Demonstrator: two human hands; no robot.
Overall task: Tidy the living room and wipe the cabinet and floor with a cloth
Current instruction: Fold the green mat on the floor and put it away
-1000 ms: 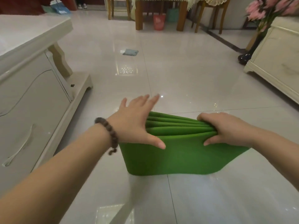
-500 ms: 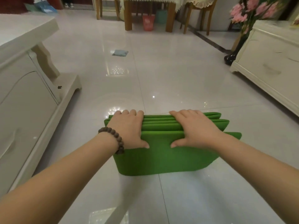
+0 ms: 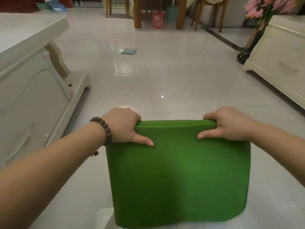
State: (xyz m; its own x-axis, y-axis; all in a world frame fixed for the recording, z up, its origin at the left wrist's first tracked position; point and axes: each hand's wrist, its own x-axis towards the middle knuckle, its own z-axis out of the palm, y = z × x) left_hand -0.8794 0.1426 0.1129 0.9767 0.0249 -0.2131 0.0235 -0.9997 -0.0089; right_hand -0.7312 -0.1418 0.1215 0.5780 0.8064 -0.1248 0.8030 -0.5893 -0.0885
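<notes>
The left hand (image 3: 123,125) grips the upper left corner of the folded green mat (image 3: 178,172), fingers curled over the top edge and thumb pressed flat on the near face; the right hand (image 3: 231,124) grips the upper right corner the same way, so each grip is closed on the mat; the mat stands on edge, its folded layers visible along the top between the two hands, and its lower part sits low over the glossy tiled floor (image 3: 181,76), though whether it touches the tiles cannot be told. A dark bead bracelet (image 3: 103,128) circles the left wrist. A cream cabinet (image 3: 29,90) stands along the left; a second cream cabinet (image 3: 280,52) stands at the right, with a black vase (image 3: 247,50) of pink flowers (image 3: 257,7) just beside it. A small blue cloth (image 3: 129,51) lies on the floor well beyond the mat; farther back stand a wooden table (image 3: 158,12), chairs and a red bin (image 3: 158,19) beneath the table.
</notes>
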